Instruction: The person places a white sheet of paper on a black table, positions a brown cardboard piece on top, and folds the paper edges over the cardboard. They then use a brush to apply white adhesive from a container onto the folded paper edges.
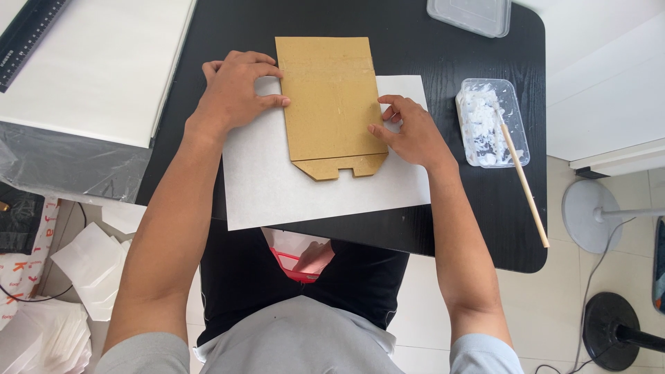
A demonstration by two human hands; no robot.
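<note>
A brown cardboard template [331,104], rectangular with a notched tab at its near end, lies on a white paper sheet [277,187] on the black table [429,41]. My left hand [235,90] rests flat at the template's left edge, fingertips pressing on the cardboard and paper. Against the right edge, my right hand [409,128] has its fingers curled and the fingertips touch the cardboard. Neither hand grips anything.
A clear plastic tub of white paste [492,121] with a long wooden stick [523,176] sits at the right. A clear lid [471,14] lies at the far edge. White sheets and a black ruler [31,34] are at left; folded paper piles [69,291] are on the floor.
</note>
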